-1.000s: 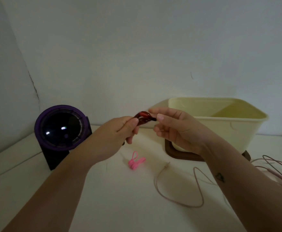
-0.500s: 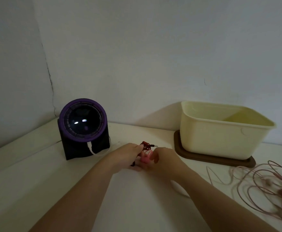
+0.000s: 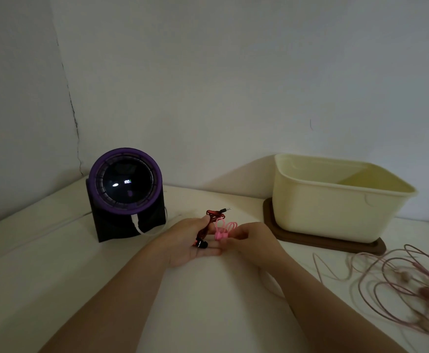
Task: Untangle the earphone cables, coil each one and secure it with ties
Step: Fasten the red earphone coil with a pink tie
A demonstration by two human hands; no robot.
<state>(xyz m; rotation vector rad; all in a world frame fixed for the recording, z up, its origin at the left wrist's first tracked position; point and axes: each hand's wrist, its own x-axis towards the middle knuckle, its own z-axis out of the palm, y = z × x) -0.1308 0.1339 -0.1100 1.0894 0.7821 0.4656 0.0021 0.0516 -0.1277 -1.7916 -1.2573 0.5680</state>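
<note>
A: Red earphone cable [image 3: 209, 223], coiled, is pinched in your left hand [image 3: 190, 242] over the bench [image 3: 55, 276]. Which step?

B: Tying. Your right hand [image 3: 255, 240] pinches the pink ties [image 3: 224, 229] beside it; next, probably loop one round the coil. Pink cables [image 3: 399, 281] lie tangled at your right.

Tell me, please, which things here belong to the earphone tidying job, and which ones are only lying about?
Belong to the job:
- red earphone cable, bunched, gripped by the left hand
- pink ties, pinched by the right hand
- pink earphone cables, a loose tangle on the table

Only lying about:
- purple round device with its white cord
- cream tub on a brown base
</note>
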